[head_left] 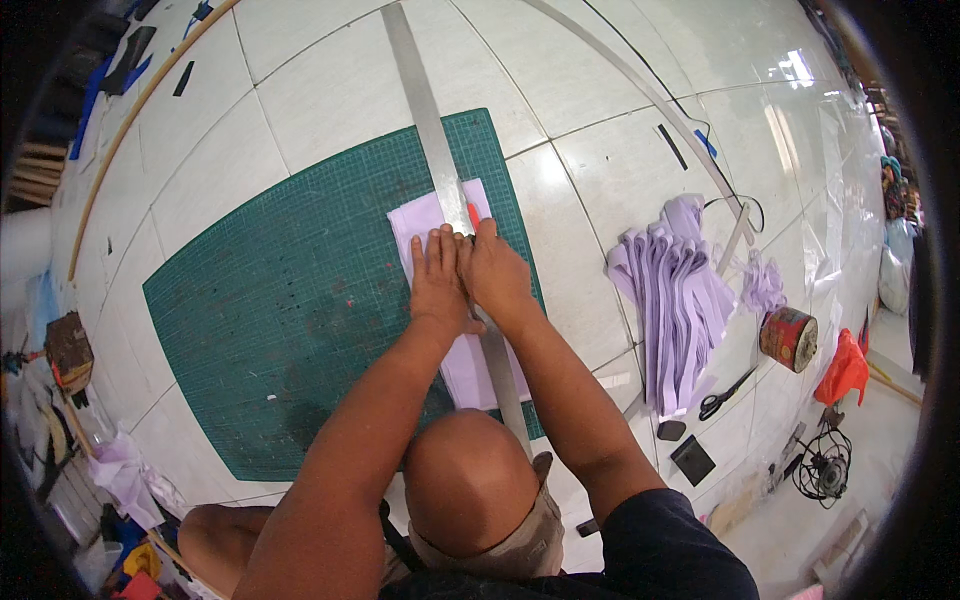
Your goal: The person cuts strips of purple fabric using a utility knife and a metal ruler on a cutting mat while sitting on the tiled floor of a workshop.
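Observation:
A folded piece of lilac fabric lies on a green cutting mat. Across the fabric runs a long steel ruler, its far end reaching past the mat onto the tiles. My left hand presses down on the ruler and fabric, fingers stretched out flat. Close beside it, my right hand is closed around a red cutter at the ruler's right edge. Only the cutter's red part shows; its blade and the rest are hidden by my hand.
Right of the mat lie a bundle of lilac fabric strips, black scissors, a round tin and a dark flat block. A red plastic bag is farther right. My bent knee rises at the mat's near edge.

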Tool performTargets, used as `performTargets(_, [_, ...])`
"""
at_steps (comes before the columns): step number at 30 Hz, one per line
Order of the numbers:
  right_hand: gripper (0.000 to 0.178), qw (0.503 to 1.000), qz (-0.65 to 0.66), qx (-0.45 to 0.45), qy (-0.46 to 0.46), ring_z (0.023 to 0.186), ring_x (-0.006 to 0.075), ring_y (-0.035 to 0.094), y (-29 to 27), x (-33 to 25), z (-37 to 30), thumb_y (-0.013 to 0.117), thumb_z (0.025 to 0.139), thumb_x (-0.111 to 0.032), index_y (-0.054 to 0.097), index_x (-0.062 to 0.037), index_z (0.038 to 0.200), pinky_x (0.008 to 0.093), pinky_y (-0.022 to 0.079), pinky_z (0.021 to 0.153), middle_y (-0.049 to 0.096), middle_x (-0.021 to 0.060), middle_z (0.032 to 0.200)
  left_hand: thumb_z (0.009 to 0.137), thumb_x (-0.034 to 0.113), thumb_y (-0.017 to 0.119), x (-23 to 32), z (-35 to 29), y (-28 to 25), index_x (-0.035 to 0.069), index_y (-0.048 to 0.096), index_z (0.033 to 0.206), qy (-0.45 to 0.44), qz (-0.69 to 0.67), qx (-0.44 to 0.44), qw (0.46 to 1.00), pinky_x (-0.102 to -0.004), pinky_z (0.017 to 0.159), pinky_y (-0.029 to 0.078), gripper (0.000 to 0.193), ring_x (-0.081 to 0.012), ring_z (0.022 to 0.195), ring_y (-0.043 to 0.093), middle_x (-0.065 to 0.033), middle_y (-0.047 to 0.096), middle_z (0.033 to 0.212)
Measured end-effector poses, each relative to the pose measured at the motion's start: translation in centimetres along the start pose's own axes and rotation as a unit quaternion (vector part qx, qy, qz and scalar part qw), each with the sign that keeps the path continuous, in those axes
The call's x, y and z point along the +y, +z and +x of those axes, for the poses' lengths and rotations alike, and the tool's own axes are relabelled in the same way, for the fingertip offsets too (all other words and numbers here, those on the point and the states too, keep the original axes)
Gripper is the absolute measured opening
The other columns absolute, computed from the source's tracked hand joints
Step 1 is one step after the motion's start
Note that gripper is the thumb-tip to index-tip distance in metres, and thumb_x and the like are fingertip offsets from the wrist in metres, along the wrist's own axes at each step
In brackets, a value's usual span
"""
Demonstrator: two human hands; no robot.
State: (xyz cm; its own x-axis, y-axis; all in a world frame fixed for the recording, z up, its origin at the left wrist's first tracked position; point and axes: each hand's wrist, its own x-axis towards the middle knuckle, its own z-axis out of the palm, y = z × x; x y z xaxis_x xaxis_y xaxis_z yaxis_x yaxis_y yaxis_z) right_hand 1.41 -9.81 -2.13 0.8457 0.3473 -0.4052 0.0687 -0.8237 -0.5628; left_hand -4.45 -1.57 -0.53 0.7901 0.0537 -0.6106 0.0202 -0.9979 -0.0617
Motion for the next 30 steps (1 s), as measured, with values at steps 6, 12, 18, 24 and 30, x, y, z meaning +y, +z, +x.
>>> performTargets(6, [0.035, 0.998, -0.002, -0.057, 0.024, 0.085, 0.048, 0.068, -0.5, 0.9, -1.3, 0.047, 0.1, -0.034, 0.043, -0.0017, 0.113, 0.0583, 0.052, 0.074, 0.068, 0.0295, 0.088, 0.055, 0.073, 0.08, -0.4, 0.1, 1.1, 0.001, 0.021, 0.156, 0.014, 0.0, 0.053, 0.999, -0.0638, 0.119, 0.007, 0.137, -0.0386, 0.151, 0.015, -0.0212, 0.022, 0.161])
performTargets(12, [0.032, 0.99, -0.018, -0.119, 0.067, 0.08, 0.0504, 0.065, -0.5, 4.6, -9.7, 0.051, 0.098, -0.03, 0.039, -0.0018, 0.108, 0.0586, 0.051, 0.071, 0.066, 0.0308, 0.083, 0.052, 0.072, 0.081, -0.3, -0.1, 0.4, -0.004, 0.024, 0.153, -0.002, 0.025, 0.084, 0.996, -0.0646, 0.119, 0.01, 0.139, -0.0362, 0.15, 0.023, -0.0212, 0.025, 0.16])
performTargets(18, [0.029, 0.968, -0.019, -0.19, 0.163, 0.08, 0.0496, 0.066, -0.1, 8.7, -21.1, 0.05, 0.1, -0.031, 0.042, -0.005, 0.11, 0.0598, 0.05, 0.072, 0.068, 0.0281, 0.087, 0.049, 0.068, 0.086, -0.4, -0.2, 1.2, -0.007, 0.021, 0.153, 0.005, -0.025, 0.071, 0.997, -0.066, 0.119, 0.006, 0.143, -0.0372, 0.151, 0.022, -0.0256, 0.022, 0.16])
performTargets(24, [0.026, 0.961, -0.048, -0.201, 0.186, 0.077, 0.0458, 0.067, 1.2, 14.1, -32.0, 0.052, 0.099, -0.029, 0.043, -0.0063, 0.108, 0.0562, 0.052, 0.067, 0.068, 0.0238, 0.088, 0.054, 0.068, 0.085, 0.0, 0.1, 0.2, -0.007, 0.013, 0.155, -0.006, -0.009, 0.014, 1.0, -0.0652, 0.119, 0.004, 0.145, -0.0366, 0.153, 0.013, -0.0256, 0.014, 0.163])
performTargets(30, [0.029, 0.965, -0.037, -0.166, 0.197, 0.077, 0.044, 0.068, -1.7, 12.1, -32.4, 0.055, 0.098, -0.029, 0.044, -0.0061, 0.112, 0.0537, 0.053, 0.063, 0.069, 0.0236, 0.09, 0.057, 0.068, 0.083, 0.3, 0.1, -0.6, -0.008, 0.011, 0.155, -0.004, 0.005, -0.024, 1.0, -0.0641, 0.119, 0.007, 0.143, -0.0375, 0.153, 0.013, -0.0266, 0.013, 0.163])
